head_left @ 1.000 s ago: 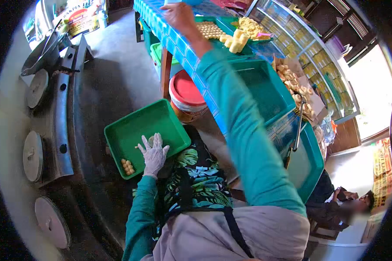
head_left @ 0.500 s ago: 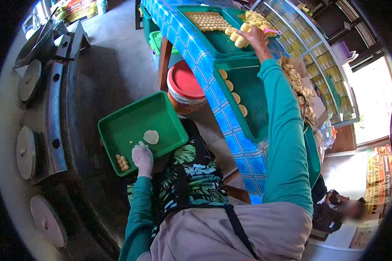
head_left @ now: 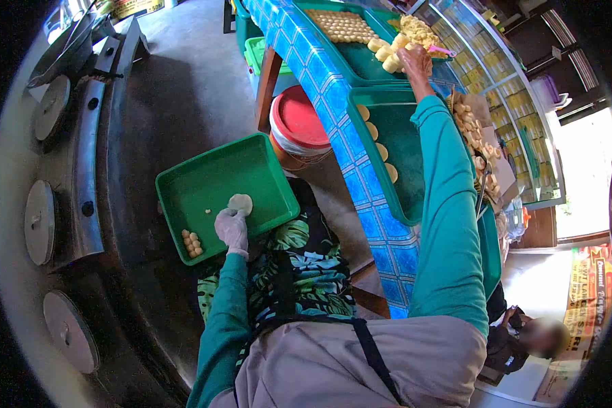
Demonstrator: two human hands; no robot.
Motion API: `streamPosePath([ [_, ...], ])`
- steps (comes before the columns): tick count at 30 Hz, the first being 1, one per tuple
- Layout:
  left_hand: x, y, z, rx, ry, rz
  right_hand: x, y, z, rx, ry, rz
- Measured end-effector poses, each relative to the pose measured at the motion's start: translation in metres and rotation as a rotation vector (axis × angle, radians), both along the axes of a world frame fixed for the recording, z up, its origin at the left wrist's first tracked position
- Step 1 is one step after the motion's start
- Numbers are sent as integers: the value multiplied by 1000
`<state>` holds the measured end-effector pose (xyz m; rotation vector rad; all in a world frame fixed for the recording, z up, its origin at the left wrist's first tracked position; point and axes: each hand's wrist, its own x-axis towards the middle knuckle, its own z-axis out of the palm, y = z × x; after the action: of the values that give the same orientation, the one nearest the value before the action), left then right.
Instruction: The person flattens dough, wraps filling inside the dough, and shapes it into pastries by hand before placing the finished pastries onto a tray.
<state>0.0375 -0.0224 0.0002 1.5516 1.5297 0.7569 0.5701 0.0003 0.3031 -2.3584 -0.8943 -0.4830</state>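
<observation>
My left hand (head_left: 232, 231) wears a pale glove. Its fingers close on the near edge of a flat white dough disc (head_left: 241, 202) in the green tray (head_left: 217, 163) on my lap. A tiny dough scrap and a cluster of small dough balls (head_left: 191, 243) also lie in that tray. Up on the table, my bare right hand (head_left: 417, 62) curls over the yellow filling balls (head_left: 392, 63), its fingers around one at the end of the group; the fingertips are partly hidden. Crumbly yellow filling (head_left: 418, 32) with a pink-handled tool lies just beyond.
A second green tray (head_left: 404, 183) holds several flat round pieces along its left side. Rows of small balls (head_left: 340, 26) fill the far tray. A red-lidded bucket (head_left: 302, 119) stands under the blue-checked table edge. Metal lids (head_left: 41, 221) line the stove at left. Another person (head_left: 513, 343) is at lower right.
My left hand has moved forward onto the dough disc and closed on its edge. My right hand has curled further over the yellow balls. The whole view has shifted slightly.
</observation>
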Motion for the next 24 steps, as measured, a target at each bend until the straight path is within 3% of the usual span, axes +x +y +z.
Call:
streamPosePath([
  [3, 4, 3, -3, -35, 120, 26, -11, -5, 10, -132, -179, -66],
  [4, 4, 3, -4, -5, 141, 15, -3, -5, 5, -66, -228, 19],
  [9, 8, 0, 0, 32, 87, 22, 11, 5, 10, -143, -44, -11],
  [12, 10, -7, -8, 128, 115, 62, -14, 3, 1, -36, -41, 94],
  [15, 15, -3, -4, 43, 49, 66, -20, 8, -2, -151, -178, -11],
  [17, 18, -6, -24, 272, -330, 147, -10, 9, -13, -102, -239, 16],
  [18, 15, -5, -20, 266, -328, 145, -10, 4, -14, -110, -202, 46],
  [20, 10, -1, -11, 12, -95, 30, -10, 5, -12, -100, -214, 57],
  [24, 13, 7, -6, -100, -58, 28, -13, 5, -9, -190, -168, -36],
])
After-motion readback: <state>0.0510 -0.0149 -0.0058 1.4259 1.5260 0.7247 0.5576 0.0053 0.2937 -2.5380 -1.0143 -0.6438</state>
